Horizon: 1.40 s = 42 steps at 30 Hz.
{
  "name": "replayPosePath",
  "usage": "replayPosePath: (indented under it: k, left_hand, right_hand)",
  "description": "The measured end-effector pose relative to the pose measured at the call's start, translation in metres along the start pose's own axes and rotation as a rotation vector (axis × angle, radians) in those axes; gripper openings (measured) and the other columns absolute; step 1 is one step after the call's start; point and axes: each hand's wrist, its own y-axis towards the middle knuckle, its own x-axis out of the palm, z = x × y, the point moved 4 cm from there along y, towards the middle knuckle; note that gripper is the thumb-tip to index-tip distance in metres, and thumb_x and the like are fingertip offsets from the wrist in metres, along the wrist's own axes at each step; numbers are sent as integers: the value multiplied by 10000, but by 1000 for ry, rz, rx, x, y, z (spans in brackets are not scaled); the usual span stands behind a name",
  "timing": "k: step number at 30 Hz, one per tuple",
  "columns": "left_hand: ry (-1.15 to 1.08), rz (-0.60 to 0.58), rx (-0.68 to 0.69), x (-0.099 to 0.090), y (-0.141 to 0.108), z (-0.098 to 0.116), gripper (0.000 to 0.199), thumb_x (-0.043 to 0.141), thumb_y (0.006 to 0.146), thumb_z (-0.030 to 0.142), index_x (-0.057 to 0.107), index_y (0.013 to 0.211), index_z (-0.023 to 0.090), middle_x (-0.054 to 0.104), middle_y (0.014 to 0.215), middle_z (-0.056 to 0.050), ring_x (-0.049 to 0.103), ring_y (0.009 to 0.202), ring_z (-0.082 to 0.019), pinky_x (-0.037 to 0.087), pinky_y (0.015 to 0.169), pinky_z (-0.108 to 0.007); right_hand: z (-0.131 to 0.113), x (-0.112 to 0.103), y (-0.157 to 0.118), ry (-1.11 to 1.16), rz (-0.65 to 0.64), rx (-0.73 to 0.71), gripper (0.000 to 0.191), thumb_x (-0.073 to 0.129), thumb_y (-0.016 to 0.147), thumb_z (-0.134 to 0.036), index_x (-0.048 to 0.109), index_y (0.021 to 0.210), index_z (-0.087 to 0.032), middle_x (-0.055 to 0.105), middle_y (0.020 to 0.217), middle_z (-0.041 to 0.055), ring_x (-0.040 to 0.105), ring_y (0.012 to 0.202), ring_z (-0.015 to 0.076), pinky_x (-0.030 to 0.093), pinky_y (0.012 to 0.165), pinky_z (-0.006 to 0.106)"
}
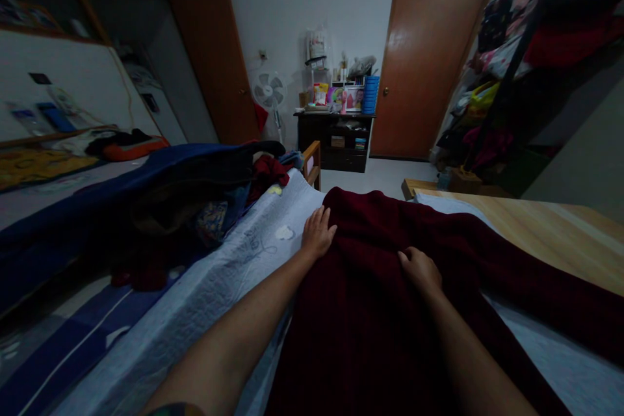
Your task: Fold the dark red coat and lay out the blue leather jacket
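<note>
A dark maroon coat (370,312) lies spread out on the bed, with one sleeve (546,279) stretching to the right. At the coat's left edge, near its upper end, my left hand (318,234) rests with its fingers outstretched, touching the cloth. My right hand (423,270) is on the middle of the coat, its fingers curled into the fabric and the thumb pointing left. The fingertips of that hand are hidden. Soft folds run across the cloth between the two hands.
A pale quilted sheet (234,292) is under the coat. Piled clothes and a dark blue cover (160,169) lie to the left. Bare wooden boards (550,221) are at the right. Beyond stand a fan (270,91), a black cabinet (336,143) and a door (429,58).
</note>
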Motion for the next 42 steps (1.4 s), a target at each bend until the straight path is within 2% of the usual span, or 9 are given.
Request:
replayPosePath:
  k: [5,9,15,21,27,30,33,37,42]
  left_hand:
    - [59,-46,102,13,28,10,644,400,934,484,250,1495,205,154,1592,-86,90,1463,-262,137,1170,-477]
    - [76,-169,265,28,38,22,526,449,908,481,443,1396,286,200,1583,-40,49,1466,-273,42,1155,-562]
    - [24,-306,348,39,46,27,409,509,869,439,590,1236,276,460,1451,-43,320,1377,-278,207,1124,-557]
    - [-11,-176,249,20,73,22,329,447,818,126,647,1060,223,632,1120,-54,570,1057,-192,443,962,-325]
    - [16,-5,163,-8,111,20,798,504,674,-16,358,1419,233,297,1514,-93,299,1348,-299,321,1075,-454]
    - [138,-155,298,-12,129,27,836,552,643,-8,396,1406,298,174,1586,-28,159,1415,-348,256,1093,-532]
    - [302,-381,465,-8,137,31,642,589,653,51,584,1239,312,315,1542,7,117,1431,-354,218,1097,-552]
    - [336,-474,491,-9,137,27,442,647,607,104,704,990,316,644,1241,19,309,1368,-307,221,1102,-490]
    - [323,-477,417,-14,141,17,223,680,669,315,721,888,302,722,970,8,609,1026,-230,390,959,-345]
  right_hand:
    - [6,3,2,5,-9,60,406,385,896,-451,644,1094,-210,699,1042,121,642,1018,296,468,752,353]
    - [6,5,1,31,1,63,410,383,894,-440,630,1125,-209,687,1099,122,630,1048,299,465,792,359]
    - [5,5,1,65,-19,72,434,383,883,-449,618,1162,-214,680,1123,128,629,1043,321,467,809,395]
    - [10,5,4,314,56,-34,442,463,835,-431,665,1101,-141,695,1080,149,646,1007,281,474,870,369]
    - [3,-3,-11,743,-28,-174,411,592,724,-399,708,1036,-159,715,1063,91,644,1011,266,488,891,360]
    - [-2,-3,-18,845,-155,-216,410,616,717,-406,715,1031,-163,727,1022,74,654,973,264,498,865,364]
    - [2,-4,-18,910,-152,-158,433,648,691,-406,716,1039,-157,734,997,72,663,937,264,507,827,356]
    - [10,-9,-16,1020,-94,-59,444,677,644,-412,730,997,-148,744,930,72,676,842,260,520,734,333]
    - [12,-13,-15,962,-40,-39,398,657,658,-398,735,955,-144,743,868,63,670,822,258,508,719,321]
